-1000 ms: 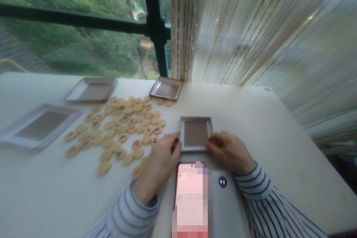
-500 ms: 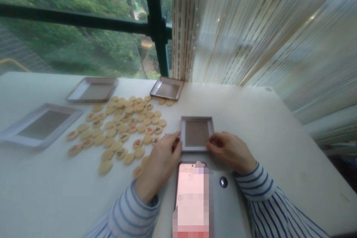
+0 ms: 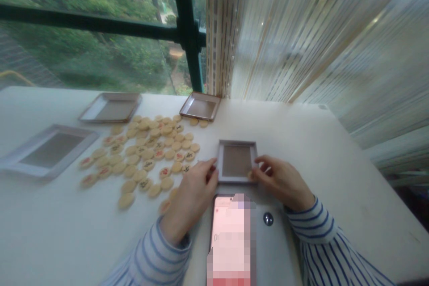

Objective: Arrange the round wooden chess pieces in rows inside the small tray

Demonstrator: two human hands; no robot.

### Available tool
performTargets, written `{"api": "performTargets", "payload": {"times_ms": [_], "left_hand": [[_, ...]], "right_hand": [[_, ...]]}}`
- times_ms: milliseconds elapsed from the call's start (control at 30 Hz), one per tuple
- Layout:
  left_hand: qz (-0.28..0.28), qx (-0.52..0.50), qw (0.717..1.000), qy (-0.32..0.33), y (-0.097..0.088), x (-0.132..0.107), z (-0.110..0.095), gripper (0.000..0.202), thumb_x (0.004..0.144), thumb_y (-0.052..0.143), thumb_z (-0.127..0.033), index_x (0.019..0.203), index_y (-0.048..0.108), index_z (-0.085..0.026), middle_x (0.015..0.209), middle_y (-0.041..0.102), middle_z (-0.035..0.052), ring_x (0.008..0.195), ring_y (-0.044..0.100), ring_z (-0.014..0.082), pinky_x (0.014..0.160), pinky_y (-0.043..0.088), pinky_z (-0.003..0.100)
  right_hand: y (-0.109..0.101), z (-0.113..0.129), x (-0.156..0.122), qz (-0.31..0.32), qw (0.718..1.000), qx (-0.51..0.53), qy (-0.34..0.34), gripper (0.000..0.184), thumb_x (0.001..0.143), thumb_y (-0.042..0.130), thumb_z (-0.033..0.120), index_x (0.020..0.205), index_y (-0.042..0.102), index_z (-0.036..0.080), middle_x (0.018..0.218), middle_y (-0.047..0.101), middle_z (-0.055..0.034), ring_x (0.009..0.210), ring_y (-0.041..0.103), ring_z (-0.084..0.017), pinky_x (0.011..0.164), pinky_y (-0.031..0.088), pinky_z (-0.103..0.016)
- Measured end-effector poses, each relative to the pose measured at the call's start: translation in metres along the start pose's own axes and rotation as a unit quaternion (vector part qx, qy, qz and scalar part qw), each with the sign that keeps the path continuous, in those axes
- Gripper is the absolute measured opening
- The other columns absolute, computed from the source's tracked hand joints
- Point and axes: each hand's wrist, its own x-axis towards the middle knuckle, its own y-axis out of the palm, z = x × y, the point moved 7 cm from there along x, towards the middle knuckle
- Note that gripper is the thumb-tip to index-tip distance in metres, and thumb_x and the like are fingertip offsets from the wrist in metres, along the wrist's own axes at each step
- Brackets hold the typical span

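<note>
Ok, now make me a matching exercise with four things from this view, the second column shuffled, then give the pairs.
Things:
1. phone
2. left hand
3. round pieces
4. right hand

Descriptions:
A. at the right side of the square tray
B. pale yellow, some marked in red or black
C. lit, with a pinkish screen
D. at the left side of the square tray

Pairs: 1-C, 2-D, 3-B, 4-A
</note>
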Motion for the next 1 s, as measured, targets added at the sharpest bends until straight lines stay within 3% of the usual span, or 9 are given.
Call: {"api": "performTargets", "payload": {"times_ms": [267, 533, 1000], "left_hand": [[0.002, -0.002, 1.0, -0.008, -0.0011, 0.0004, 0.0001, 0.033, 0.082, 0.044, -0.023, 0.112, 0.056, -0.016, 0.092, 0.066, 0.0057, 0.083, 0.061, 0.017, 0.079, 0.047, 0.031], [-0.007, 0.008, 1.0, -0.005, -0.0018, 0.0006, 0.0022, 0.033, 0.082, 0.043, -0.023, 0.112, 0.056, -0.016, 0.094, 0.066, 0.0062, 0.085, 0.061, 0.0178, 0.079, 0.047, 0.032], [-0.028, 0.026, 0.999, 0.011, -0.0043, -0.0001, 0.0004, 0.033, 0.083, 0.043, -0.026, 0.111, 0.056, -0.015, 0.091, 0.065, 0.0067, 0.083, 0.06, 0.0186, 0.078, 0.045, 0.033]], "right_hand": [[0.002, -0.0079, 0.0017, -0.004, 1.0, 0.008, 0.018, 0.036, 0.082, 0.044, 0.031, 0.116, 0.052, 0.021, 0.079, 0.068, -0.0013, 0.067, 0.061, -0.015, 0.061, 0.04, -0.025], [0.0071, -0.0057, 0.0041, -0.001, 1.0, 0.011, 0.005, 0.037, 0.082, 0.043, 0.028, 0.118, 0.052, 0.022, 0.085, 0.069, -0.0011, 0.072, 0.061, -0.015, 0.065, 0.041, -0.025], [0.0052, -0.0073, 0.0044, -0.022, 0.999, 0.033, 0.003, 0.039, 0.081, 0.044, 0.03, 0.118, 0.052, 0.019, 0.077, 0.068, -0.0015, 0.066, 0.06, -0.014, 0.061, 0.04, -0.024]]}}
